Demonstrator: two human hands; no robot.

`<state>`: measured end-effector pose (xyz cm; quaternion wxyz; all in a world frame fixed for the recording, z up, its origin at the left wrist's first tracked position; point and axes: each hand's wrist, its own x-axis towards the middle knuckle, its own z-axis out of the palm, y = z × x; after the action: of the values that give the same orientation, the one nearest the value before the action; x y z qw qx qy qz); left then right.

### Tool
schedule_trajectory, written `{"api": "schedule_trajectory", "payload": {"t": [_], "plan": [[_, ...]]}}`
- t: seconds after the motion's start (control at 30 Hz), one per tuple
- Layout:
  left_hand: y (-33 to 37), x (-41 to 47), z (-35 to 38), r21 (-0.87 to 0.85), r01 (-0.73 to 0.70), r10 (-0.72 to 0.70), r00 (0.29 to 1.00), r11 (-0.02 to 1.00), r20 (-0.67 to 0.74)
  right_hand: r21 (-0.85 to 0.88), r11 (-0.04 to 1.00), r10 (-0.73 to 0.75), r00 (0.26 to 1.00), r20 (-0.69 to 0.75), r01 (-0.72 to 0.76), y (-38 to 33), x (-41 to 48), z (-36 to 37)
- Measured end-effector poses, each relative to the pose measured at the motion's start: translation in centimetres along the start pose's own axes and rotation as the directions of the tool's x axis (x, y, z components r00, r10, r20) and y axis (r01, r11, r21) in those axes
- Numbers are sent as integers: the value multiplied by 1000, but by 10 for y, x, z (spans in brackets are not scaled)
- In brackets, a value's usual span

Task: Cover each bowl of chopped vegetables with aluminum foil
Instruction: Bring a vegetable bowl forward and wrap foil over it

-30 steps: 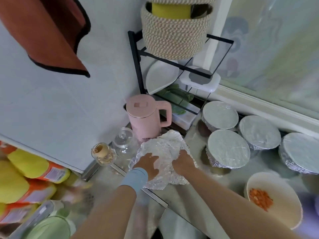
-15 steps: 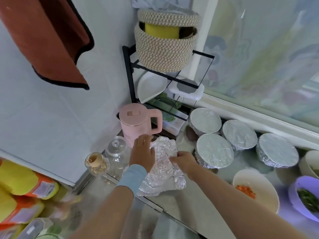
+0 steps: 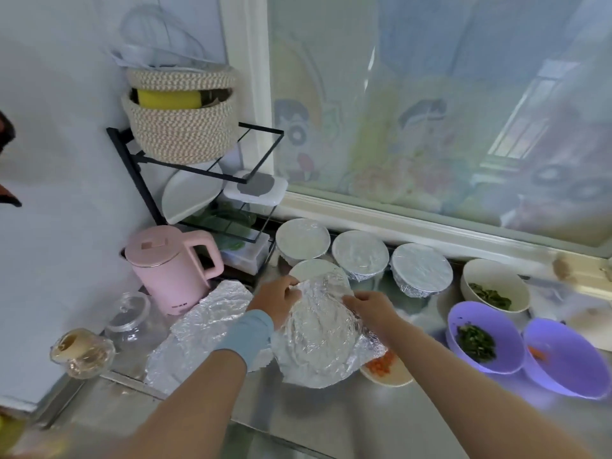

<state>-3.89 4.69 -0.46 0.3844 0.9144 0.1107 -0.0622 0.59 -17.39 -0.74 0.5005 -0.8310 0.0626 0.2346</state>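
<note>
**Foil sheet held over the carrot bowl.** You held a crumpled foil sheet (image 3: 318, 332) by its far edge. Your left hand (image 3: 276, 298) pinched the far left corner, and your right hand (image 3: 371, 306) gripped the far right edge, with the fingers of both curled onto the foil. The sheet hung over a white bowl of chopped carrot (image 3: 385, 369) and hid all but a sliver of rim and orange pieces at its near right. Whether the foil touched the rim could not be told.

Behind the sheet, a partly hidden covered bowl (image 3: 311, 268) showed only its far arc. It sat just beside three foil-covered bowls (image 3: 360, 255) below the window. To the right stood three uncovered bowls:
- a white bowl of greens (image 3: 493, 286)
- a purple bowl of greens (image 3: 483, 339)
- a second purple bowl (image 3: 563, 359), whose contents were blurred

A spare foil sheet (image 3: 205, 326) lay on the counter (image 3: 331, 422) beside the pink kettle (image 3: 172, 270), partly behind your left forearm.
</note>
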Motion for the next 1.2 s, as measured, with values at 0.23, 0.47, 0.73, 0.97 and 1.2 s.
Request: {"api": "schedule_trajectory", "payload": {"t": [0.23,0.47,0.73,0.97,1.2], "plan": [[66,1,90,164,-23,16,999,986,44,-58,998,27,986,-165,-37,72,2,-94],[108,-17,156,347,-177,192,981,921,-9,-87,996,-3,975,-223,-17,106,7,-116],[75,-24,194,454,-61,-5,990,889,141,-230,971,0,963,-268,-64,130,26,-95],[48,-21,205,105,57,-60,998,993,26,-72,985,136,965,-223,-155,145,43,-86],[40,-20,207,-63,128,-126,991,990,43,104,949,312,938,-148,-299,145,53,-85]]}}
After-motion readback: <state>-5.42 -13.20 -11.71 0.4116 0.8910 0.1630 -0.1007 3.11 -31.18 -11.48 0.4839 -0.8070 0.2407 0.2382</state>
